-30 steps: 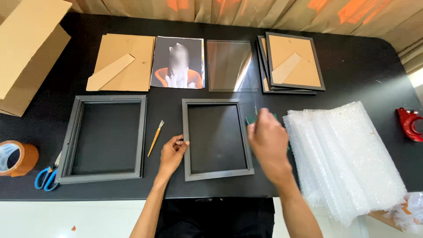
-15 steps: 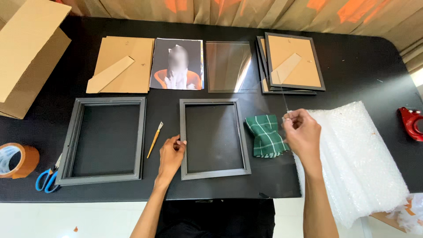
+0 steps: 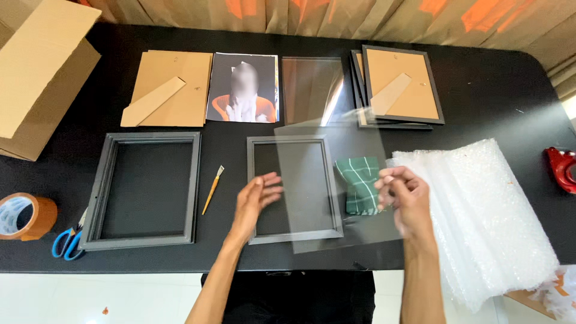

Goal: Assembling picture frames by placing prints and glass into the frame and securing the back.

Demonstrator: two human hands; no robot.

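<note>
My right hand point(image 3: 403, 198) pinches the right edge of a clear sheet point(image 3: 336, 180), holding it tilted above a small black frame point(image 3: 294, 189) on the black table point(image 3: 480, 90). My left hand point(image 3: 255, 201) is open with spread fingers, resting over the frame's left side near the sheet's left edge. A folded green checked cloth point(image 3: 358, 183) lies just right of the frame, seen through the sheet. A larger black frame point(image 3: 144, 189) lies to the left.
At the back lie a brown backing board point(image 3: 171, 87), a photo print point(image 3: 243, 87), another clear pane point(image 3: 312, 90) and stacked frames point(image 3: 399, 87). Bubble wrap point(image 3: 486, 216) is right, a small brush point(image 3: 212, 189) between frames, scissors point(image 3: 69, 240), tape roll point(image 3: 24, 216), cardboard box point(image 3: 42, 66) left.
My right hand went to the bubble wrap side and now holds a clear sheet lifted over the small frame. My left hand opened and shifted right onto the frame.
</note>
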